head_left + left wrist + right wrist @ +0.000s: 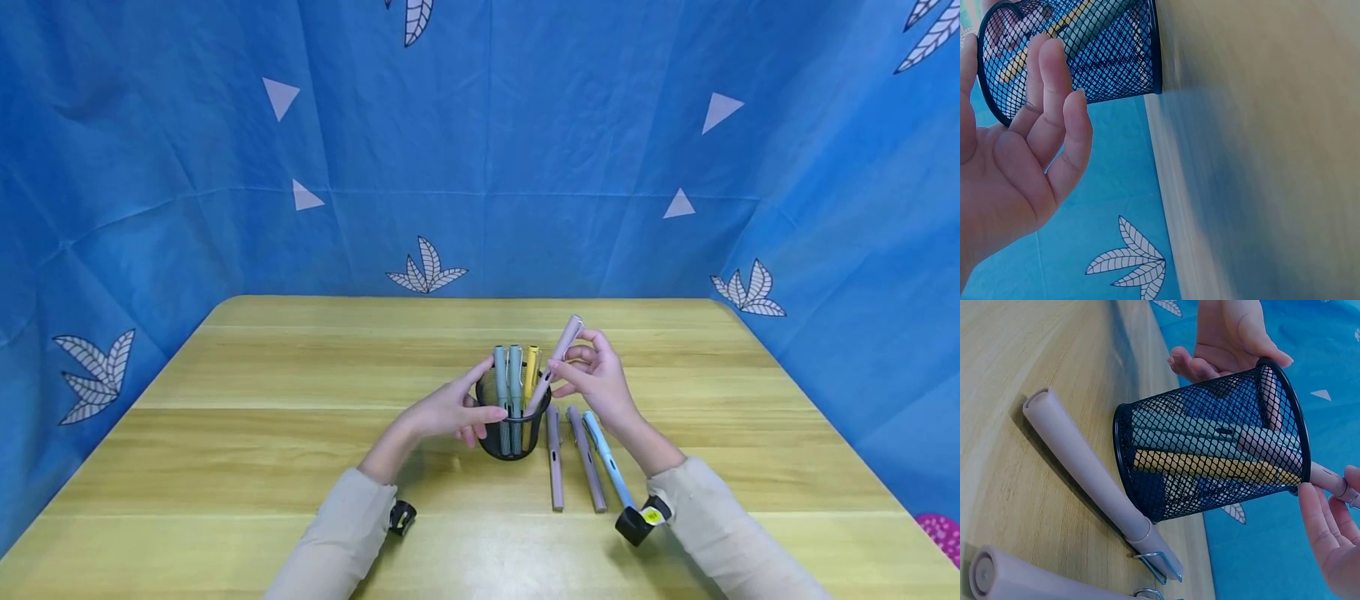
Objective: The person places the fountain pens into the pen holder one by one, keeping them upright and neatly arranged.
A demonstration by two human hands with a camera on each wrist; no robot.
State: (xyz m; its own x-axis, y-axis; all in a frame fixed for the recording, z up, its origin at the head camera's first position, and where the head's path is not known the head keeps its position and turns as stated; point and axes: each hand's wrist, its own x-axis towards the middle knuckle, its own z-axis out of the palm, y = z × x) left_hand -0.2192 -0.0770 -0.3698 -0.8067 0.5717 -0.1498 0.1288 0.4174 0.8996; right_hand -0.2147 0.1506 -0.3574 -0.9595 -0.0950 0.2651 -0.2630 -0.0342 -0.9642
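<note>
My left hand [448, 410] holds a black mesh pen holder [1210, 440] by its rim, thumb at the near side and a finger at the far side. Two teal pens [501, 379] and a yellow pen [532, 363] stand inside it. My right hand [602, 382] pinches a lilac pen [568, 333], tilted to the right; its lower end is within the holder, seen through the mesh in the right wrist view. In the left wrist view, the left hand's other fingers [1057, 81] lie along the holder's side.
Right of the holder, two more lilac pens [555, 467] [587, 462] and a light blue pen [609, 462] lie on the wooden table [262, 417]. The light blue pen is under the right wrist's camera [636, 525]. A blue curtain [487, 150] hangs behind the table.
</note>
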